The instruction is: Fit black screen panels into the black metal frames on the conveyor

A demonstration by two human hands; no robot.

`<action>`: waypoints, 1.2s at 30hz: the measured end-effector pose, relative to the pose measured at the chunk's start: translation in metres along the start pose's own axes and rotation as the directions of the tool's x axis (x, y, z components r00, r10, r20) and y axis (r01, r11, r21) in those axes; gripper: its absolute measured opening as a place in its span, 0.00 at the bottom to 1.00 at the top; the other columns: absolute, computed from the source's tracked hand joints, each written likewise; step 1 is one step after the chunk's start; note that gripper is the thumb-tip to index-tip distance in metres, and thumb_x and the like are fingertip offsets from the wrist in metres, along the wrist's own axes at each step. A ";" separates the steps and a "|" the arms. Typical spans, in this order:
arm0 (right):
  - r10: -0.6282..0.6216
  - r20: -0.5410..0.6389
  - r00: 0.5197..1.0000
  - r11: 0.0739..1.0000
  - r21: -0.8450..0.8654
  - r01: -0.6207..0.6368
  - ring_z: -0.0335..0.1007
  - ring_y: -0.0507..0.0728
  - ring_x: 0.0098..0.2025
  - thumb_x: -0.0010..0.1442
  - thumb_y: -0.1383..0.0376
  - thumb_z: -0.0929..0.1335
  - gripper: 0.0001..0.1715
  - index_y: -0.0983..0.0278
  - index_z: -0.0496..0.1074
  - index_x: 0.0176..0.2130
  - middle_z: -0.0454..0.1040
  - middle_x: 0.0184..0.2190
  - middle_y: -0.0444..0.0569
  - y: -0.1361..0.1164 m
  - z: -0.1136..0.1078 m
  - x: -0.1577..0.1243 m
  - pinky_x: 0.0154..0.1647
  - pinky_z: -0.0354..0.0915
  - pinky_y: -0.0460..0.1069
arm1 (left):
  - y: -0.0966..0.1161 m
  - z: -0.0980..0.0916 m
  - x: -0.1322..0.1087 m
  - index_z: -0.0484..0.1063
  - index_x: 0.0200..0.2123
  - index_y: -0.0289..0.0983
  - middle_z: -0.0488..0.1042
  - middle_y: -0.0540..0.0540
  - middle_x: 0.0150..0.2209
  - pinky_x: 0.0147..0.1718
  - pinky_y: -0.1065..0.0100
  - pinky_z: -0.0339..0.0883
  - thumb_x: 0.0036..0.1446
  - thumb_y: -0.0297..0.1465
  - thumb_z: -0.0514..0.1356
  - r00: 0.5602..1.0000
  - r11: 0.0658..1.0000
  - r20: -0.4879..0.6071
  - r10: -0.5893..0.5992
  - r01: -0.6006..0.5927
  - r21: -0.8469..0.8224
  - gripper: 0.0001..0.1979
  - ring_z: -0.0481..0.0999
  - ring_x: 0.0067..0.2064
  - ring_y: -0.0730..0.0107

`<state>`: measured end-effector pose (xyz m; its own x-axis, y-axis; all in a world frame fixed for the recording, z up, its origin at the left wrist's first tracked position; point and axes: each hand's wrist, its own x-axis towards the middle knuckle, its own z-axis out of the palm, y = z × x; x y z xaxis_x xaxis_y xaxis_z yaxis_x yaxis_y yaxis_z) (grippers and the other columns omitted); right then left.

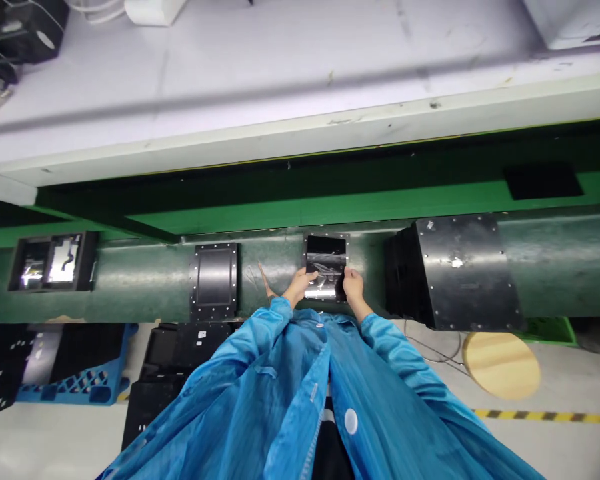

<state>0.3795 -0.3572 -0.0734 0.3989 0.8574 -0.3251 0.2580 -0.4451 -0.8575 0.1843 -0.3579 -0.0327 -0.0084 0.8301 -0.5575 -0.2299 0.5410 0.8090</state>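
A glossy black panel point(326, 257), rectangular and reflecting the lights, is between my hands on the green bench. Under it a black tray with small studs along its edge partly shows. My left hand point(299, 287) grips the panel's left side, thumb on top. My right hand point(353, 287) holds the right side, its fingers mostly hidden. To the left lies a black studded tray point(215, 280) with a recessed middle. Between that tray and my left hand is a thin brownish pointed item point(266, 280) whose kind I cannot make out.
A stack of black studded trays point(467, 267) stands right on the green bench point(560, 260). A dark box with shiny panels point(53, 262) sits far left. A white shelf point(280, 137) overhangs beyond. Below are a blue crate point(97, 383), black parts and a round wooden stool point(501, 365).
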 end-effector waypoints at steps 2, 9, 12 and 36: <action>-0.020 0.053 0.998 0.999 -0.040 0.022 0.75 0.63 0.41 0.64 0.40 0.63 0.30 0.61 0.73 0.30 0.80 0.33 0.53 0.002 -0.002 0.004 0.45 0.68 0.52 | -0.005 -0.009 0.012 0.80 0.42 0.35 0.84 0.38 0.42 0.55 0.54 0.72 0.42 0.42 0.79 0.999 0.999 0.016 -0.038 0.037 0.008 0.27 0.82 0.48 0.55; 0.089 -0.017 0.996 0.964 -0.250 -0.091 0.79 0.64 0.41 0.62 0.49 0.70 0.19 0.60 0.80 0.35 0.84 0.36 0.53 0.000 -0.005 0.015 0.46 0.69 0.52 | -0.016 -0.009 0.025 0.80 0.47 0.36 0.83 0.37 0.48 0.54 0.57 0.72 0.53 0.40 0.74 0.991 0.920 -0.121 0.061 -0.009 0.393 0.21 0.82 0.49 0.55; 0.063 -0.044 0.997 0.943 -0.325 -0.074 0.80 0.64 0.43 0.64 0.50 0.69 0.19 0.60 0.82 0.38 0.85 0.38 0.54 -0.002 -0.007 0.014 0.48 0.70 0.53 | -0.015 -0.013 0.018 0.79 0.55 0.38 0.82 0.38 0.51 0.58 0.58 0.70 0.55 0.34 0.73 0.962 0.711 -0.194 0.191 0.001 0.704 0.24 0.80 0.53 0.55; 0.060 0.217 0.974 0.811 -0.580 0.079 0.80 0.62 0.47 0.52 0.55 0.80 0.30 0.58 0.73 0.52 0.83 0.44 0.49 0.035 -0.036 -0.042 0.41 0.66 0.50 | -0.022 -0.054 -0.028 0.76 0.33 0.40 0.83 0.39 0.41 0.51 0.60 0.69 0.58 0.44 0.71 0.989 0.349 -0.126 -0.073 0.144 0.926 0.15 0.81 0.52 0.50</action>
<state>0.4031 -0.4183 -0.0753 0.2137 0.8645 -0.4549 0.7507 -0.4433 -0.4898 0.1366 -0.4001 -0.0446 -0.1146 0.7647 -0.6341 0.8195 0.4335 0.3747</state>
